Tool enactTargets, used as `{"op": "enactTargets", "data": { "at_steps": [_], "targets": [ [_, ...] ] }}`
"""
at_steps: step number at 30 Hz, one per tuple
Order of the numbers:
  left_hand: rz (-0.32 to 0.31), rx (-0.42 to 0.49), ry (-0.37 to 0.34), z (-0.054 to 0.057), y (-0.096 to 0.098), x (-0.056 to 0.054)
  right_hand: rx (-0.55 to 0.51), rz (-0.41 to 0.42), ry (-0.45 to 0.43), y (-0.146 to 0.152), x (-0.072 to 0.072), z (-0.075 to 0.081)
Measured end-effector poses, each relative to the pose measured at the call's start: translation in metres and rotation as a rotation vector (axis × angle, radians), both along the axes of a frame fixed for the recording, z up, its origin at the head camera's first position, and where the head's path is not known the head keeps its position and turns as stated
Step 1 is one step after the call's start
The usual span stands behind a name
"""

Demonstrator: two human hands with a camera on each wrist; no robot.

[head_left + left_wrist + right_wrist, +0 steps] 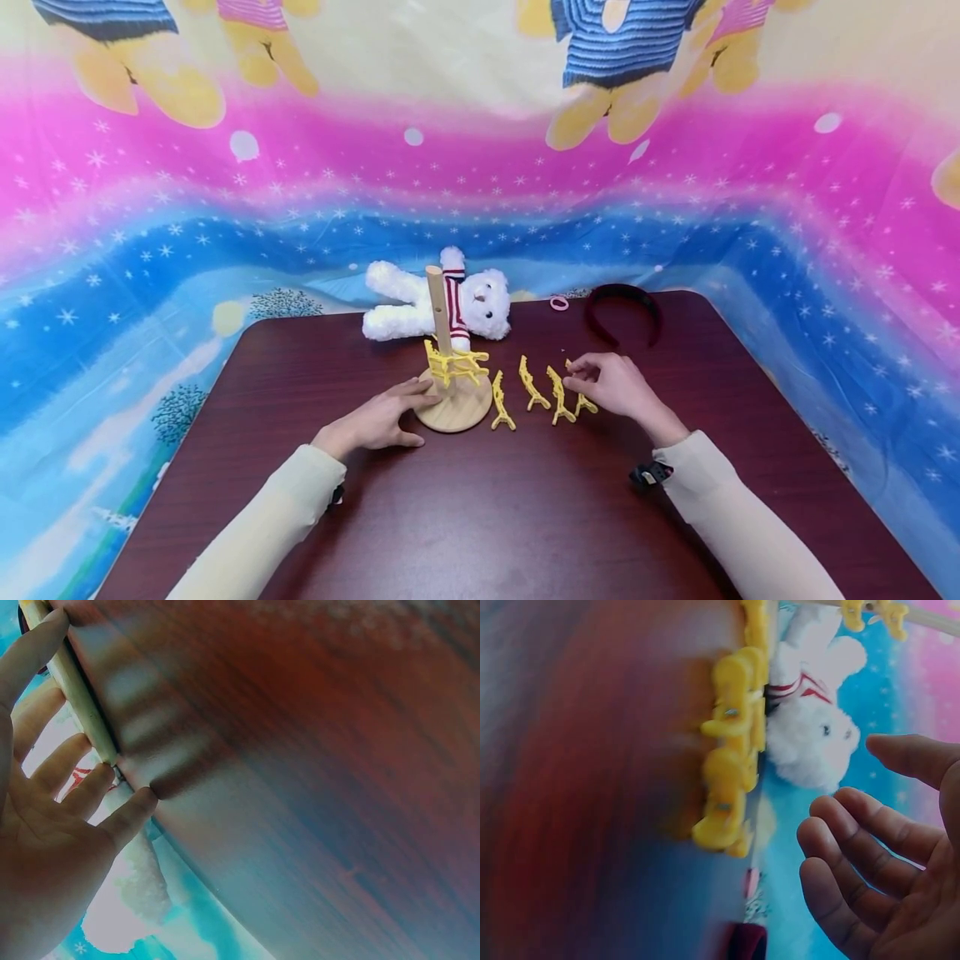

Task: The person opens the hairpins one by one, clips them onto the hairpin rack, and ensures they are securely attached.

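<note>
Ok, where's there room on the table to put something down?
The biggest bare patch of table is in front, between the sleeves. Another lies left of the bear, beyond the left hand; a third, right of the headband and right hand. It's crowded in the middle, round the stand and yellow clips.

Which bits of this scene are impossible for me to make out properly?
- Head view: the middle of the rightmost yellow clip, covered by the right hand.
- Head view: part of the wooden base's left edge, under the left hand's fingers.
- Head view: part of the bear's striped shirt, behind the wooden post.
- Right wrist view: the clips' details, blurred and overlapping.
- Right wrist view: most of the headband, cut off by the bottom edge.
</note>
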State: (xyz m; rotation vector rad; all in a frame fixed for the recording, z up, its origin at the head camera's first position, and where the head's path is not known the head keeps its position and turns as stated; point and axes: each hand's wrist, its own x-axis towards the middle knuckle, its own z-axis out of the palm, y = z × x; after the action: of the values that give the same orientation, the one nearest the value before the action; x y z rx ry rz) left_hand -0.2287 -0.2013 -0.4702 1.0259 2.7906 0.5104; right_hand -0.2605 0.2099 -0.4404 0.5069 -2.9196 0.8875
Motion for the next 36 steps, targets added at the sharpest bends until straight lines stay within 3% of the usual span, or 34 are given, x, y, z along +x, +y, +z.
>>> {"op": "enactTargets", "data": {
  "at_steps": [17, 36],
  "targets": [
    [0.005, 0.002, -0.014, 0.002, 0.001, 0.001, 0.124, -0.106, -0.153, 0.020, 0.010, -0.018],
    [-0.007, 0.012, 0.004, 0.001, 0.000, 0.001, 0.302, -0.135, -0.188, 0.017, 0.007, -0.020]
  ]
}}
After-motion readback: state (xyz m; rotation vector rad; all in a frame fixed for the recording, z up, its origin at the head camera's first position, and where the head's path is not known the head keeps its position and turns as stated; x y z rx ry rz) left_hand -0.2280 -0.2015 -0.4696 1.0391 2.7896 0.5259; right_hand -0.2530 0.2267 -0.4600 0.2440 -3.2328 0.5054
